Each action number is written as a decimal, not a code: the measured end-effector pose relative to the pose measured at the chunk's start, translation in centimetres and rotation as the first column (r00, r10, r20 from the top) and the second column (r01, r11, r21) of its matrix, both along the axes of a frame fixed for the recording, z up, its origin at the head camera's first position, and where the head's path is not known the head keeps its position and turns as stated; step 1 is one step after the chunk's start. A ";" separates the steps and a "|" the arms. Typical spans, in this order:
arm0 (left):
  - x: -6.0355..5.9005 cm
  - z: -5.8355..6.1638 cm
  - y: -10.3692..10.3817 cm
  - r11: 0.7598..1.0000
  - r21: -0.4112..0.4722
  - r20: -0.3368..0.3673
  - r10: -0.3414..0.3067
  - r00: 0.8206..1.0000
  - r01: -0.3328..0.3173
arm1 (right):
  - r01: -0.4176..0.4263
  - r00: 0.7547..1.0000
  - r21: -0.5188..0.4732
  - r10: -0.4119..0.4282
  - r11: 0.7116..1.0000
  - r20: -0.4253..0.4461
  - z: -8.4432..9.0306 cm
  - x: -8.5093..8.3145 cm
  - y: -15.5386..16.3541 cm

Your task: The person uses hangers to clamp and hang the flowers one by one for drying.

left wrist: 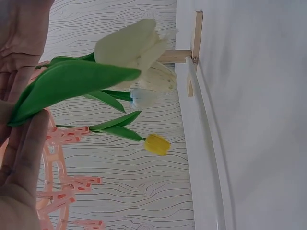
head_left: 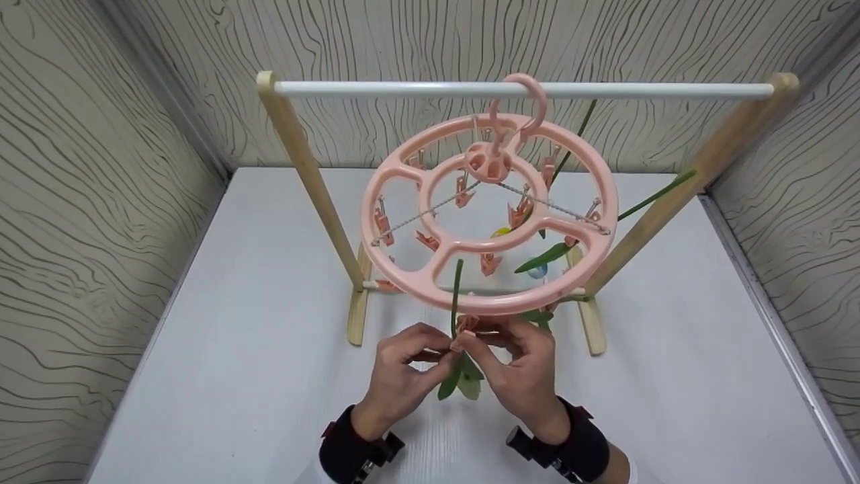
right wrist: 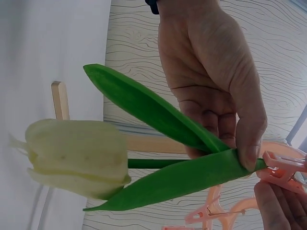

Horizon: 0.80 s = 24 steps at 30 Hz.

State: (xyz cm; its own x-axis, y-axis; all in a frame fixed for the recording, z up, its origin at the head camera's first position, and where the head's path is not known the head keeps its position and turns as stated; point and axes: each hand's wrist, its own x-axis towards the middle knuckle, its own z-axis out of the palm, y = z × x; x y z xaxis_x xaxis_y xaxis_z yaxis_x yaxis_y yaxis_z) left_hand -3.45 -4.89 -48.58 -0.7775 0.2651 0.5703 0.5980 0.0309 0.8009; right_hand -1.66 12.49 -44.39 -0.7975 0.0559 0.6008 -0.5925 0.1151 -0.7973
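Observation:
A white tulip (right wrist: 76, 158) with green leaves (right wrist: 187, 179) hangs head down below the front rim of a round pink drying hanger (head_left: 510, 302). My left hand (head_left: 403, 370) pinches its green stem (head_left: 457, 289) at the base of the leaves, thumb across them in the right wrist view. Close beside it, my right hand (head_left: 527, 370) holds a pink clip (head_left: 468, 324) with thumb and fingers. In the right wrist view, the clip touches the stem just above the leaves. Whether its jaws grip the stem, I cannot tell.
The hanger hooks over a white bar (head_left: 403, 89) on a wooden-legged rack (head_left: 306, 175). Several pink clips hang from its rings. A yellow tulip (left wrist: 157, 144), a pale blue tulip (left wrist: 144, 98) and another white tulip (left wrist: 159, 76) hang head down. Patterned walls (head_left: 430, 33) enclose the white table (head_left: 235, 336).

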 end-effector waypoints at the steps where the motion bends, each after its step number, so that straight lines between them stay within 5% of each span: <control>1: 0.0 0.0 0.0 1.000 -0.002 -0.005 0.003 1.000 -0.003 | 0.002 1.000 0.000 -0.002 1.000 0.006 0.0 0.0 0.0; 14: 0.1 0.0 0.1 1.000 0.017 0.003 0.008 1.000 -0.008 | -0.063 0.996 -0.009 0.062 0.998 -0.059 -0.4 0.3 1.0; 24: 0.3 -0.1 0.0 1.000 0.018 0.040 0.016 0.999 -0.017 | 0.047 0.996 0.150 -0.036 0.988 -0.076 -2.2 1.6 3.6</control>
